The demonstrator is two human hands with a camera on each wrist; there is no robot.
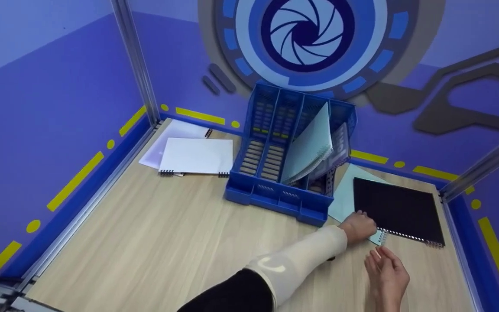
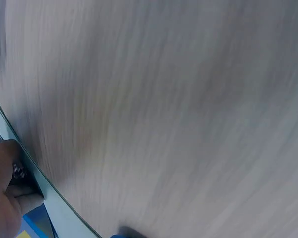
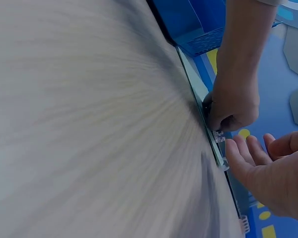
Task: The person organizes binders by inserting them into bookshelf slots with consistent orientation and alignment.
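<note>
My left hand (image 1: 358,227) reaches across to the right, fingers curled at the near left corner of a black spiral notebook (image 1: 399,210). In the left wrist view, thumb and fingers pinch around that dark corner, beside its spiral coils. Partly under the black notebook lies a mint green spiral notebook (image 1: 342,199), flat on the table, its coil end showing below the hand. My right hand (image 1: 388,273) hovers nearer the front edge, palm turned inward, fingers loosely bent and holding nothing. The right wrist view has its fingertips close to the notebooks' spiral edge.
A blue divided file rack (image 1: 280,201) stands at the back centre, holding a leaning pale green notebook (image 1: 310,145) and a grey-covered notebook (image 1: 338,149). A white spiral notebook (image 1: 197,156) overlaps a lilac one (image 1: 180,130) at the back left. Walls border the wooden table (image 1: 145,251).
</note>
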